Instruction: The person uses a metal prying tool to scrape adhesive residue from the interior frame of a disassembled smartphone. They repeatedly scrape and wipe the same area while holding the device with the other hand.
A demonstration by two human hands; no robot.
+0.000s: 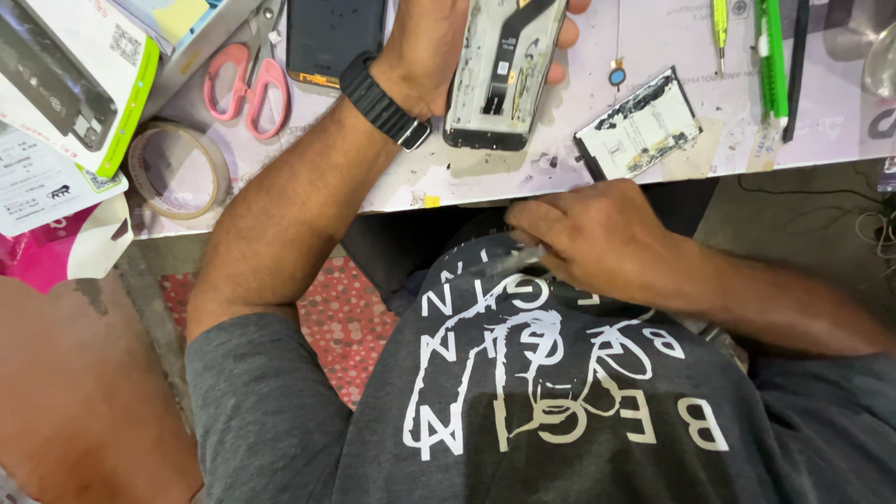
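Your left hand (439, 47) grips the opened phone frame (502, 70) flat on the worktable (821, 131), while your right hand (588, 238) pinches a thin metal tool (513, 261) against your chest.

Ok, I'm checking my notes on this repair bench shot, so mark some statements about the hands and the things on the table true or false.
1. The left hand holds an opened phone frame. True.
2. The right hand rests on the table. False: it is below the table edge, by the shirt, holding a thin grey tool.
3. The scissors have pink handles. True.
4. The tape roll lies right of the phone frame. False: it lies left.
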